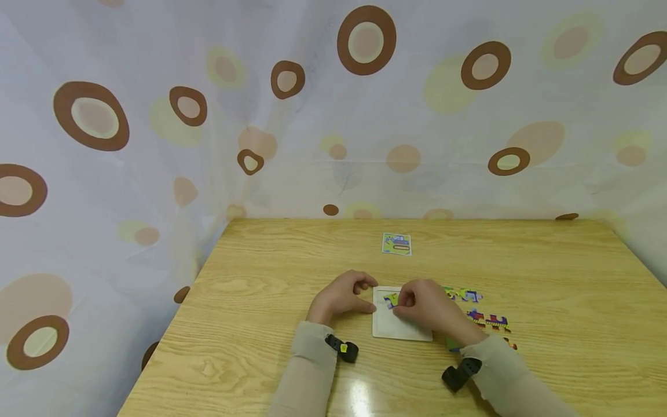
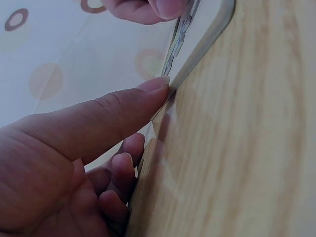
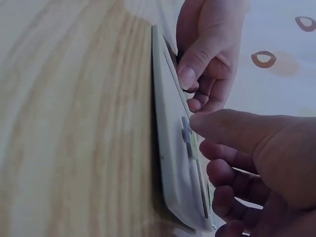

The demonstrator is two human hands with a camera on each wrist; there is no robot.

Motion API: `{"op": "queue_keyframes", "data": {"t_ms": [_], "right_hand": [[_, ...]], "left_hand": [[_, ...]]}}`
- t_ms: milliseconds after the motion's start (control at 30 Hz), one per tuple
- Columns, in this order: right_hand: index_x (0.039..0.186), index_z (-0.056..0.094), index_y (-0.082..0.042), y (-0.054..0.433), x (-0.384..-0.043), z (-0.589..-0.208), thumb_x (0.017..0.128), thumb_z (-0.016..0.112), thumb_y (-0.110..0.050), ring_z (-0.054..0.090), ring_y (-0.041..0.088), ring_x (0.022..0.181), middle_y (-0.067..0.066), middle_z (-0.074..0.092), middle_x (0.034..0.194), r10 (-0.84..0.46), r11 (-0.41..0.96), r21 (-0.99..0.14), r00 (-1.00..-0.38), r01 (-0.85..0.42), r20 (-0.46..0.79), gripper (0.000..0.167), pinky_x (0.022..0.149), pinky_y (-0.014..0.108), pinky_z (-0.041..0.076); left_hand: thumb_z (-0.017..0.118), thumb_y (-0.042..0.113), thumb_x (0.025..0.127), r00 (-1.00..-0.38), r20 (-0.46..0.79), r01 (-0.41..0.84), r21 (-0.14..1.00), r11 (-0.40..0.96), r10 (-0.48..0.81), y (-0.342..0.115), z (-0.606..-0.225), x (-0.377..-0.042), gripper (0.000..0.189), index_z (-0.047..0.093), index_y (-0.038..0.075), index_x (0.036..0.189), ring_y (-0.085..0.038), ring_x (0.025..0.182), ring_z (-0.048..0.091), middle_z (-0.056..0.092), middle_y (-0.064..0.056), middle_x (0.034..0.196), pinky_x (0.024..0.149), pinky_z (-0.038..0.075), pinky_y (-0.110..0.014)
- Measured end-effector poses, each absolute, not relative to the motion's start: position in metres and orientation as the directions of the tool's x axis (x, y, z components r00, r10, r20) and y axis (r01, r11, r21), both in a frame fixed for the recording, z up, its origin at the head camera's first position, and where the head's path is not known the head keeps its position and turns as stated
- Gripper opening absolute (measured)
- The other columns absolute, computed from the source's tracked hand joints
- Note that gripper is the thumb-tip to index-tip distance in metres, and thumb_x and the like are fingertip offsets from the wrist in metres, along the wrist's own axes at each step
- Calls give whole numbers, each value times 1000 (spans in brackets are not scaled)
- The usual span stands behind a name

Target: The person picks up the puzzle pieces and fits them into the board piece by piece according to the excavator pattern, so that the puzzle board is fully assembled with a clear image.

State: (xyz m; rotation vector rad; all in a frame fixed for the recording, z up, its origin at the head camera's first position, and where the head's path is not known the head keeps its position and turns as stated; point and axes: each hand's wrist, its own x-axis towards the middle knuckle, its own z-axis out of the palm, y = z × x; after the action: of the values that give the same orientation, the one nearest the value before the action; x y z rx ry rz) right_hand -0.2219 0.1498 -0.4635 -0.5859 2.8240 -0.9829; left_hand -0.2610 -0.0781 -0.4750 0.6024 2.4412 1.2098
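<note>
Puzzle piece (image 1: 389,300) is in the far-left part of the white tray (image 1: 398,331), just left of the right hand (image 1: 433,308), the nearer one, which pinches its right edge while the left hand (image 1: 341,296) spreads loosely at the tray's rim, long axis tough to call tbh.
</note>
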Motion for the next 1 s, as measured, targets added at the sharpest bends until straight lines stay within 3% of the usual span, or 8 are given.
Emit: {"op": "queue_keyframes", "data": {"t_ms": [100, 200, 300, 733, 1000], "right_hand": [[87, 71, -11, 152, -225, -464, 80, 83, -17, 49, 14, 70, -3, 56, 77, -399, 722, -594, -915, -354, 61, 15, 64, 31, 42], [100, 73, -8, 153, -228, -467, 79, 84, -16, 48, 16, 76, -1, 55, 84, -421, 724, -576, -904, -380, 68, 25, 67, 33, 41], [105, 74, -8, 152, -230, -470, 80, 83, -17, 47, 16, 77, -1, 54, 85, -438, 725, -570, -898, -387, 52, 28, 68, 33, 41], [104, 74, -8, 161, -228, -464, 80, 84, -21, 52, 15, 84, -1, 60, 94, -396, 760, -558, -918, -333, 8, 29, 77, 37, 45], [102, 75, -8, 170, -228, -465, 79, 84, -25, 51, 15, 82, -1, 59, 92, -385, 779, -533, -923, -331, 10, 30, 75, 38, 46]], "left_hand": [[85, 12, 79, -850, -120, 216, 809, 547, 513, -78, -474, -260, 44, 68, 12, 120, -17, 93, 49, 59, 1, 104, 82, 42, -31], [85, 12, 79, -850, -120, 216, 809, 547, 514, -78, -474, -260, 44, 68, 12, 119, -18, 93, 49, 59, 0, 104, 82, 42, -31], [85, 11, 79, -849, -121, 216, 809, 546, 514, -78, -474, -259, 44, 68, 11, 120, -17, 93, 49, 59, 0, 104, 82, 42, -30], [85, 12, 79, -850, -120, 219, 804, 552, 513, -77, -474, -260, 43, 69, 13, 119, -14, 92, 49, 59, 1, 104, 84, 43, -30], [85, 13, 79, -853, -129, 209, 804, 557, 506, -78, -475, -260, 42, 69, 13, 118, -16, 91, 48, 57, 1, 103, 82, 43, -30]]}}
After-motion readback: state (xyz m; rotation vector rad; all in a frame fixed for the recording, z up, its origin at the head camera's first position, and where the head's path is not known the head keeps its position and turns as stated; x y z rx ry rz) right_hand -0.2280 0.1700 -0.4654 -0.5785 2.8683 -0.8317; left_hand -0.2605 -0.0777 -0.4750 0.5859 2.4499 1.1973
